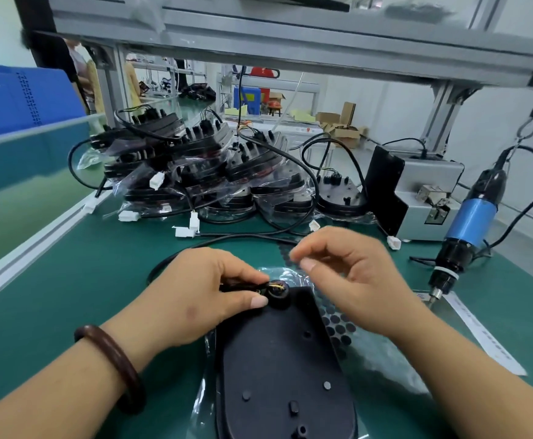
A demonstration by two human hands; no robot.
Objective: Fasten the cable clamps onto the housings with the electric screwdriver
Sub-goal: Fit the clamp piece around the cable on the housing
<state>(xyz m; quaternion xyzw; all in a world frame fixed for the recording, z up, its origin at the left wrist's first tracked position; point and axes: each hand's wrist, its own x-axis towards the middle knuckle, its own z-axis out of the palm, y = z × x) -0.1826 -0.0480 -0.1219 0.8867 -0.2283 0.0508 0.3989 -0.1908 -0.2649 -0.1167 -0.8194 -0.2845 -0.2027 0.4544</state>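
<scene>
A black oval housing (277,359) lies flat on the green mat in front of me, partly on clear plastic wrap. My left hand (201,296) pinches the black cable grommet (277,291) and its cable at the housing's far end. My right hand (350,274) hovers just above and to the right, thumb and forefinger pinched together; whether a small part sits between them I cannot tell. The blue and black electric screwdriver (468,229) hangs on its cord at the right, tip near the mat, untouched.
A pile of wrapped black housings (214,172) with cables and white connectors fills the back of the bench. A grey screw feeder box (423,198) stands at the right rear. A sheet of black round pads (338,324) lies beside the housing. Blue bins sit far left.
</scene>
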